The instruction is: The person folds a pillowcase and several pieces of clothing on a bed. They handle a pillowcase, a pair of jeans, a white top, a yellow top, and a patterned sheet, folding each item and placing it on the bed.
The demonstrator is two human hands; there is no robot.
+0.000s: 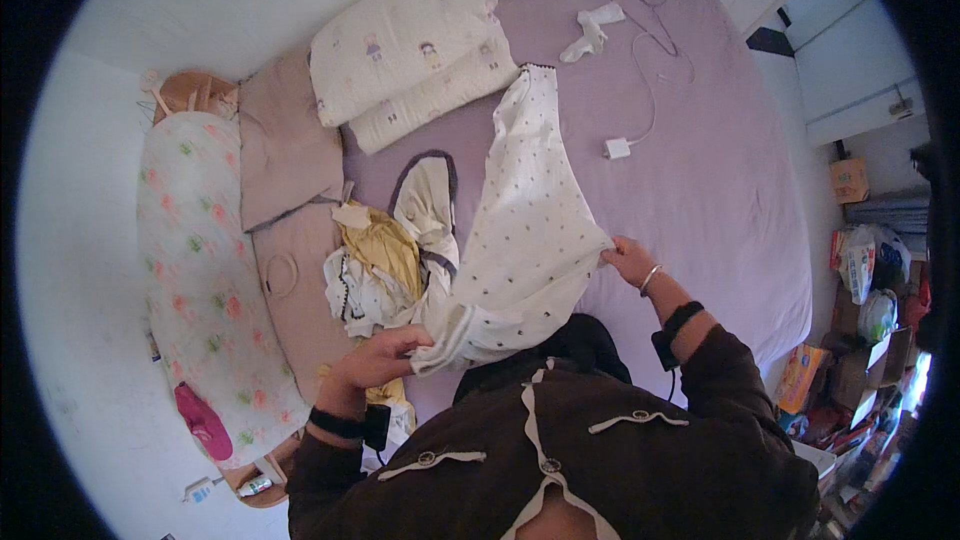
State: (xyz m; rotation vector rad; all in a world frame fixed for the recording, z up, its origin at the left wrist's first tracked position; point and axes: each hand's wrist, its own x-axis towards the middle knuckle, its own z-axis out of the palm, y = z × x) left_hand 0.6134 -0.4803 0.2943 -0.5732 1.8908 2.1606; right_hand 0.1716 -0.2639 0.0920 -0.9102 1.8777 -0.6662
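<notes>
A pair of white pajama pants (530, 210) with small dark dots stretches over the bed in front of me. One leg points away, ending in a dark-trimmed cuff. My left hand (375, 360) grips the bunched edge at the near left. On the other side, my right hand (632, 262) pinches the fabric's right edge. Left of the pants lies a crumpled pile of clothes, with a yellow garment (385, 252) on top of white dotted cloth. A white piece with a dark border (428, 202) lies beside it.
The bed has a purple sheet (710, 160). A folded quilt (400, 50) sits at the far left, near beige pillows (290, 145). A white charger (617, 148), its cable and white socks (585, 40) lie at the far right. A floral-covered headboard (205, 270) stands left.
</notes>
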